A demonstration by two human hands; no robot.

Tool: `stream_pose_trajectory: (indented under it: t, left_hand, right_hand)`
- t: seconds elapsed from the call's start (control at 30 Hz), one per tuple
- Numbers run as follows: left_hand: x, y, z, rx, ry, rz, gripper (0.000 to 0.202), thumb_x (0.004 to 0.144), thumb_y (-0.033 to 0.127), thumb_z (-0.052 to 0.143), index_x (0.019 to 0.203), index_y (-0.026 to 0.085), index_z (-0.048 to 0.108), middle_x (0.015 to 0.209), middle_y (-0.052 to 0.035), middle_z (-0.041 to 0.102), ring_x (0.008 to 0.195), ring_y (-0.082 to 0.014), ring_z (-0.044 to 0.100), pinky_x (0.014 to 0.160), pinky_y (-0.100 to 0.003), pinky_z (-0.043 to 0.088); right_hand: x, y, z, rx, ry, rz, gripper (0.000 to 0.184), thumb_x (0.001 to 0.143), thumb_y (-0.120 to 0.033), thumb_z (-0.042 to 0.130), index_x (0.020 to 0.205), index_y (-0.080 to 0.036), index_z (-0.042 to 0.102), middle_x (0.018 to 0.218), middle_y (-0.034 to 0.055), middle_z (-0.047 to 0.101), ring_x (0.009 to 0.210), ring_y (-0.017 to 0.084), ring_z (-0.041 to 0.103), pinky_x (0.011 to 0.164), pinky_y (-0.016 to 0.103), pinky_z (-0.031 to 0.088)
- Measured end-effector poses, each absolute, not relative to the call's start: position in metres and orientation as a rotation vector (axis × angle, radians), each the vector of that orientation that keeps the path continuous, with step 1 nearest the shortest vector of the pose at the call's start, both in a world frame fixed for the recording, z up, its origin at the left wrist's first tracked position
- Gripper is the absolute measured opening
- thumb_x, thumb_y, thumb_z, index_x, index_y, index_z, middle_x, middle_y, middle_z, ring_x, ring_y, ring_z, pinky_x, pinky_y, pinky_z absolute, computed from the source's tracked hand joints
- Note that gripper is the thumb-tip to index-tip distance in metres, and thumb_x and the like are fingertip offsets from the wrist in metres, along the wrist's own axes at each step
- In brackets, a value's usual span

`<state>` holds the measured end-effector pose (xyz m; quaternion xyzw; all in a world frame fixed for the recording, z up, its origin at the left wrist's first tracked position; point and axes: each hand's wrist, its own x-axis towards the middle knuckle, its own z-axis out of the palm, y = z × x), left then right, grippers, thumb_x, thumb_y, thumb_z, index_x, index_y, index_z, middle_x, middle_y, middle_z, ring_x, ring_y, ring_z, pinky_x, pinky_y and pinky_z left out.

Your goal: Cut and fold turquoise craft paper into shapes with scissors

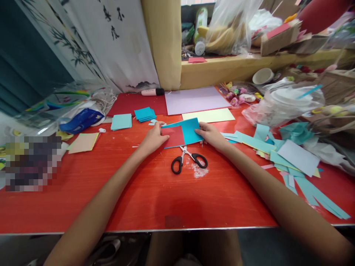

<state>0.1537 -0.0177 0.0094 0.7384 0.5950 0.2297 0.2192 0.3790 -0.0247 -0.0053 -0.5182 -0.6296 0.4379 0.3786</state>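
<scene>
Both my hands hold up a piece of blue paper [191, 131] with a red paper square [174, 136] lying over its left part. My left hand [155, 138] pinches the left edge, where red and blue overlap. At the right edge, my right hand [208, 133] grips the blue paper between thumb and fingers. Just below the paper, black-handled scissors [189, 159] rest on the red table with their blades partly hidden under it. Behind my left hand sit a stack of blue squares [145, 114] and a stack of light turquoise squares [121, 121].
Paper strips and offcuts [294, 159] are heaped on the right. A lilac sheet [196, 99], a pale yellow strip [209, 115] and a marker [152, 92] lie at the back. Beige squares [83, 143] and a blue packet [81, 120] are on the left.
</scene>
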Motion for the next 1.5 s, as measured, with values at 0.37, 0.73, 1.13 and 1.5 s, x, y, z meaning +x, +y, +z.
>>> stream_pose_trajectory:
  t: [0.37,0.73,1.13,1.5]
  left_hand:
    - [0.151,-0.021,0.02,1.933,1.754,0.717,0.049,0.069,0.046,0.059,0.108,0.018,0.049,0.075,-0.0038,0.054,0.065,-0.0168,0.05,0.054,-0.024,0.033]
    - [0.156,-0.027,0.025,1.333,1.185,0.754,0.016,0.073,0.021,0.061,0.067,0.016,0.047,0.046,0.0087,0.028,0.035,-0.0016,0.021,0.033,-0.016,0.011]
    - [0.153,-0.016,0.011,1.605,1.208,0.974,0.012,0.076,0.026,0.057,0.077,0.015,0.052,0.047,0.0036,0.053,0.039,-0.0096,0.052,0.038,-0.019,0.041]
    - [0.145,-0.012,0.004,1.772,1.218,0.876,0.02,0.075,0.031,0.058,0.087,0.015,0.057,0.05,0.0032,0.053,0.042,-0.0084,0.049,0.039,-0.019,0.038]
  right_hand:
    - [0.383,-0.023,-0.005,-1.21,-1.415,1.309,0.008,0.078,-0.016,0.05,0.086,-0.014,0.053,0.058,-0.004,0.046,0.04,0.005,0.039,0.033,0.017,0.027]
    - [0.386,-0.024,-0.001,-1.181,-1.306,1.417,0.003,0.075,-0.016,0.052,0.078,-0.015,0.051,0.055,-0.0041,0.042,0.039,0.005,0.037,0.033,0.017,0.025]
    - [0.387,-0.026,0.001,-1.178,-1.561,0.885,0.013,0.08,-0.028,0.05,0.073,-0.017,0.052,0.048,-0.0056,0.044,0.038,0.007,0.041,0.039,0.021,0.031]
    - [0.386,-0.025,-0.004,-1.206,-1.631,1.003,0.012,0.078,-0.028,0.052,0.083,-0.017,0.055,0.053,-0.0048,0.048,0.041,0.009,0.044,0.041,0.022,0.035]
